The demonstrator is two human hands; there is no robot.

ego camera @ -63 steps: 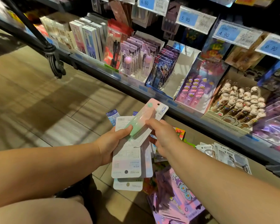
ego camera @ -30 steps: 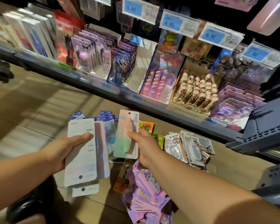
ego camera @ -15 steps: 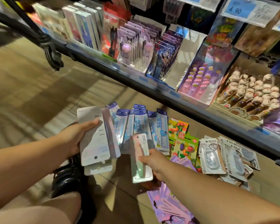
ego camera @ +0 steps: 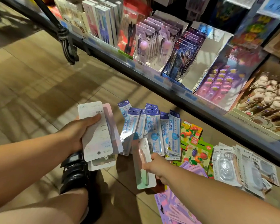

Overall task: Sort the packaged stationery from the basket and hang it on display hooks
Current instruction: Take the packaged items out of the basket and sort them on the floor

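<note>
Head view, left hand (ego camera: 76,133) gripping flat glossy cards (ego camera: 97,138), right hand (ego camera: 159,168) pinching slim blister pack (ego camera: 141,177)

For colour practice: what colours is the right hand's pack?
Pack: pink fading to mint green, head view.

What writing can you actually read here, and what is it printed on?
"15": top corner of each of the blue packs on the floor.
"不易断": down the front of those same packs.
"4 90": price tag at top right, blurred but just legible.
Too small or blurred to read: the print on the white cards in the left hand, and the script on the pack in the right hand.
</note>
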